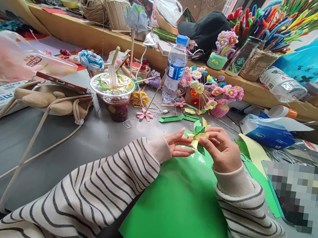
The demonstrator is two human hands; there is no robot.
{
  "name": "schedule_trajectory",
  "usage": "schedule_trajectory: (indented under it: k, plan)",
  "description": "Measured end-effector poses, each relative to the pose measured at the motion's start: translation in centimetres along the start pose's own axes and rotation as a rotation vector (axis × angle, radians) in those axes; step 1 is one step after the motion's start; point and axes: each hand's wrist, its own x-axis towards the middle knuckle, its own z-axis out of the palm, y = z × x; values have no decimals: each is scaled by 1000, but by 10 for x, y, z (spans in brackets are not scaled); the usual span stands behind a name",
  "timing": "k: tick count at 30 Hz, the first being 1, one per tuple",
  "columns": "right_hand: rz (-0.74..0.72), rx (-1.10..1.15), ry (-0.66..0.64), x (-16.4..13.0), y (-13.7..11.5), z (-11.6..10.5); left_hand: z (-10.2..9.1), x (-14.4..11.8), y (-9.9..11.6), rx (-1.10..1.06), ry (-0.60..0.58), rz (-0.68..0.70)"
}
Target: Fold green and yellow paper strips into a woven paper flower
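From the head camera, the person is sitting at a cluttered grey table (pixel 55 152), both striped sleeves reaching forward. The left hand (pixel 177 145) is pinching the near edge of a small folded paper piece (pixel 198 135), yellow and green, its fingers closed on it from the left. The right hand (pixel 222 150) is curling round the same paper piece from the right, fingertips pressing on its top, so both hands are gripping it together. The piece is being held just above the far end of a large green paper sheet (pixel 176 207) that is lying flat on the table in front of the person and running down under the forearms.

Just beyond the hands, a few green paper strips (pixel 176 118) are lying on the table, and a small pink paper flower (pixel 144 114) is sitting near them. Further back, a water bottle (pixel 175 68) with a blue cap is standing upright, with a cluster of pink and yellow craft flowers (pixel 209 90) just beside it on its right. To the left, a sealed drink cup (pixel 114 95) with a straw is standing near a beige bag (pixel 53 99), and a phone (pixel 61 82) is resting on top of that bag. To the right of the hands, a pale yellow sheet (pixel 253 149) is overlapping more green paper, and a blue wipes pack (pixel 268 135) is lying behind it. Along the shelf at the back, a basket of coloured pipe cleaners (pixel 264 31) is standing by a black cap (pixel 209 28).
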Motion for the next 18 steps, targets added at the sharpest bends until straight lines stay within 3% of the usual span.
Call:
schedule_trajectory:
  k: [3,8,13,18]
  plan:
    - [-94,-89,64,-1,7,0,1,-1,-1,-19,19,-59]
    - [-144,-104,68,-1,14,1,1,-7,-1,-35,-38,0]
    - [-188,-120,37,-3,14,3,7,-11,5,-62,43,-42]
    - [-250,-305,24,-3,5,4,4,-7,3,-7,71,6]
